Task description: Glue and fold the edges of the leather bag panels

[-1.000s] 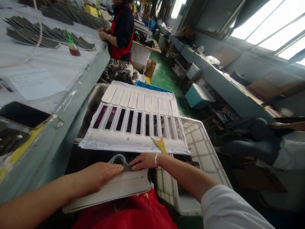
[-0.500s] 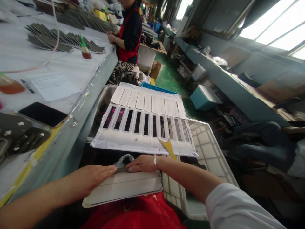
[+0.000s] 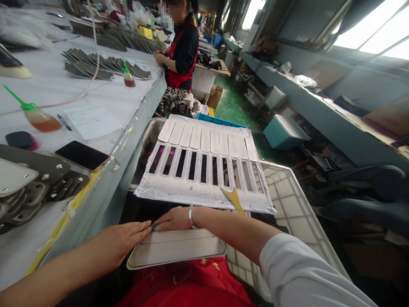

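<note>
A flat stack of pale, round-cornered pieces (image 3: 179,246) lies at my lap, above a red apron (image 3: 185,285). My left hand (image 3: 128,236) rests along the stack's upper left edge, its fingers stretched out. At the stack's far edge, my right hand (image 3: 174,218) lies flat, fingertips close to those of the left; a silver bracelet is on the wrist. What is beneath the palms is hidden. Just beyond sits a white slotted board (image 3: 204,194) with a row of pale strips (image 3: 206,140) along its far side and a yellow tool (image 3: 235,200) on its near edge.
On the left table (image 3: 128,102) are a phone (image 3: 82,155), glue bottles (image 3: 40,117), a paper sheet (image 3: 94,121) and dark pieces (image 3: 92,62). A person in a red apron (image 3: 180,55) works beyond. White crate (image 3: 294,204) at right; another person's legs (image 3: 364,192) at far right.
The view has shifted left, showing more of the left table. My right hand has slid left along the stack, closer to my left hand, and the clear loop behind the stack no longer shows.
</note>
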The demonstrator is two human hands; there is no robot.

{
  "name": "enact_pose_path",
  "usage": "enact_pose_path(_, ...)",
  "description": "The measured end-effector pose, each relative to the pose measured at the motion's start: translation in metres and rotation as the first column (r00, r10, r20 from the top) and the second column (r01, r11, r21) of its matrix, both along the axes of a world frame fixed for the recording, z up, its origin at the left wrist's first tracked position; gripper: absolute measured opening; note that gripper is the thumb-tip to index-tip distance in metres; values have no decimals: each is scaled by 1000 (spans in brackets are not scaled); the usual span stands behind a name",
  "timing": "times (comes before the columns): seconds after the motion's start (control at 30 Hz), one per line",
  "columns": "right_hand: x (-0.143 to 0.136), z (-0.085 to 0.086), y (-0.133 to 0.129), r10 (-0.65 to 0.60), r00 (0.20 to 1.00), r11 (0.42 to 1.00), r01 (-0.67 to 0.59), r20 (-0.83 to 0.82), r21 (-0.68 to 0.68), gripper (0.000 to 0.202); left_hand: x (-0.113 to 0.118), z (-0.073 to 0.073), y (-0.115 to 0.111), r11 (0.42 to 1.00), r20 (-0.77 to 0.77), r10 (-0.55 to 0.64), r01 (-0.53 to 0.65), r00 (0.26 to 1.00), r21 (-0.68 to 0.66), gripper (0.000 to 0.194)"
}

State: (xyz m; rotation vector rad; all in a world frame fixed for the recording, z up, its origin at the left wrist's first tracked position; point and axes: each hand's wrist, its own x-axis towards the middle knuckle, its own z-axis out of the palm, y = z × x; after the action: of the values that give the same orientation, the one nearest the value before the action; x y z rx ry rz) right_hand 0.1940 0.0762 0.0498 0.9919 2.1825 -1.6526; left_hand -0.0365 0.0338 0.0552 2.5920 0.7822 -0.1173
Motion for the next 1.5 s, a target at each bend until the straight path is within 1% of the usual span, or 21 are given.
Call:
enact_pose_path(0.13,-11,0,3,29,999,999,-30,-34,-12,43,4,3,-2,1000,-33,-11,12,999,20,57)
enact_pose_path(0.23,-1,1,-2,28,998,1000,-29,-53,-2,45,8,4,-5,998,-66,-26,29,998,50,59)
enact_pose_path(0.3,16,-1,-8,-10,997,1000,10,-71,7,45,11,4,-8,996,-84,-22,28,996,80,60)
enact_pose_path(0.37,41,-3,-17,-111,990,993,114,-82,31,40,12,4,-11,994,-95,-11,21,995,108,61)
enact_pose_path(0.43,71,-2,-26,-219,973,971,225,-75,79,33,11,4,-14,991,-106,5,10,994,134,63)
enact_pose_path(0.47,86,0,-31,-260,964,957,265,-57,115,31,10,4,-15,987,-110,19,-2,994,158,65)
enact_pose_path(0.57,129,16,-55,-309,951,915,292,20,280,35,10,1,-23,964,-61,57,-40,996,263,62)
enact_pose_path(0.6,139,23,-67,-342,940,876,317,5,364,37,13,0,-28,956,-16,55,-48,998,290,57)
enact_pose_path(0.63,147,29,-81,-383,923,818,360,-43,449,39,19,-2,-34,951,44,41,-53,998,304,51)
enact_pose_path(0.7,154,37,-114,-462,866,664,482,-194,572,41,39,-6,-49,957,177,23,-73,984,282,41)
enact_pose_path(0.73,152,36,-131,-489,831,595,540,-265,595,40,53,-7,-58,963,233,34,-95,972,253,40)
enact_pose_path(0.8,144,27,-162,-525,774,507,619,-354,600,34,83,-8,-74,974,292,72,-130,954,185,40)
enact_pose_path(0.87,133,9,-184,-549,730,432,665,-408,609,19,109,-9,-86,977,282,104,-150,954,149,32)
enact_pose_path(0.93,125,-11,-196,-565,682,333,704,-464,628,7,126,-10,-92,975,255,114,-158,960,157,23)
enact_pose_path(1.0,121,-25,-201,-570,644,253,728,-510,638,9,132,-10,-95,970,240,116,-162,964,183,21)
enact_pose_path(1.03,121,-29,-202,-572,634,227,732,-520,642,11,133,-9,-95,968,239,112,-160,965,193,21)
enact_pose_path(1.1,121,-32,-203,-587,627,203,726,-512,657,13,132,-7,-97,964,232,115,-165,966,207,22)
enact_pose_path(1.2,119,-29,-203,-618,608,167,721,-498,672,13,136,-3,-101,953,218,146,-196,965,230,23)
enact_pose_path(1.37,106,-23,-198,-649,586,76,684,-485,725,9,149,1,-105,925,205,210,-262,956,274,21)
enact_pose_path(1.43,100,-22,-197,-674,573,49,665,-467,745,10,154,2,-105,913,189,249,-295,950,280,20)
enact_pose_path(1.5,97,-22,-196,-718,528,23,668,-453,744,7,157,4,-105,900,174,287,-327,942,288,20)
